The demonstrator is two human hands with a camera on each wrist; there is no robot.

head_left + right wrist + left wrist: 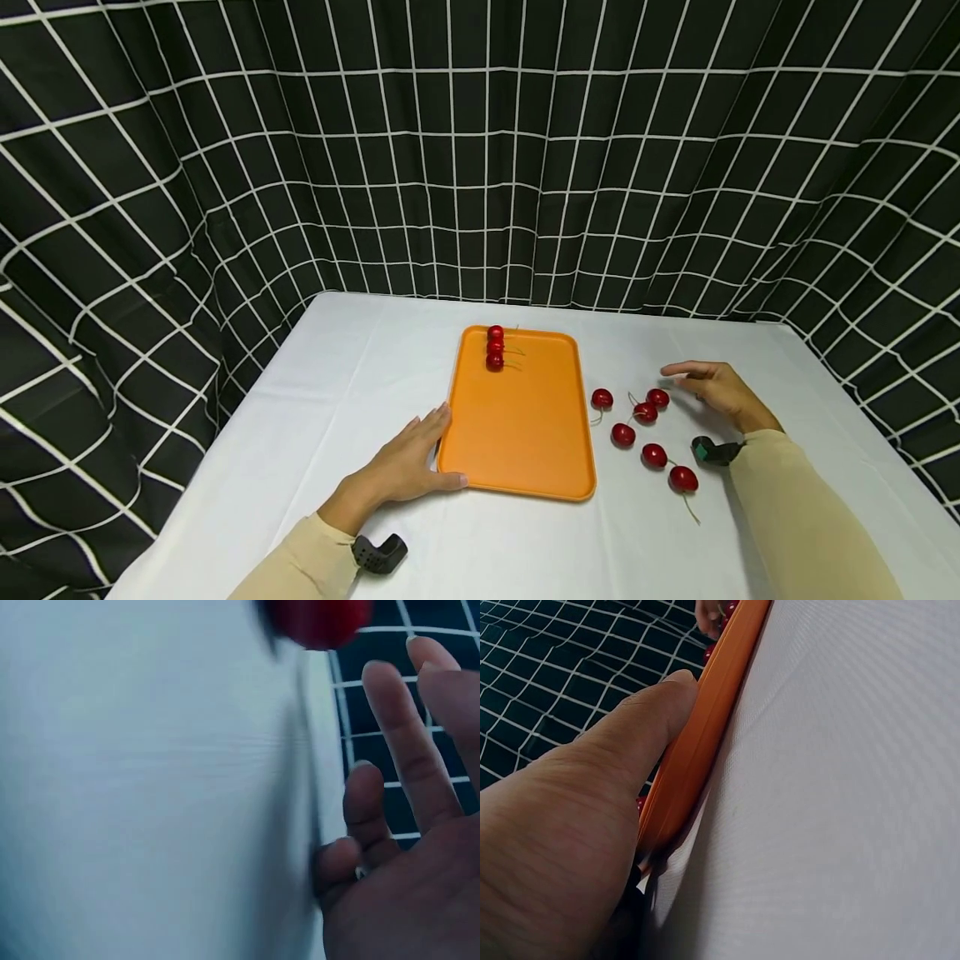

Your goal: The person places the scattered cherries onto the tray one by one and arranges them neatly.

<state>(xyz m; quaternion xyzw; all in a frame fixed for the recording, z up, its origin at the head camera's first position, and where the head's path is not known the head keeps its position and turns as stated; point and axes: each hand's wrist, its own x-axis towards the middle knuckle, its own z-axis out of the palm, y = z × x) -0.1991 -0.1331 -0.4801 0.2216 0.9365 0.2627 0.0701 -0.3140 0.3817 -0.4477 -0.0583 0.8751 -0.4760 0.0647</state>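
An orange tray (517, 425) lies on the white cloth, with three red cherries (495, 347) in a column at its far left corner. My left hand (405, 462) rests against the tray's near left corner, fingers along the left side and thumb at the near edge. In the left wrist view the thumb (641, 720) touches the orange rim. To the right of the tray, several cherries with stems (623, 435) lie loose. Beyond them to the right, my right hand (716, 392) hovers with loosely bent fingers, nothing held. The right wrist view shows a blurred cherry (322, 619) near that hand.
A white cloth (315, 400) covers the table. Black curtains with a white grid (420, 167) hang behind it and on both sides. Each wrist carries a dark strapped device (380, 554).
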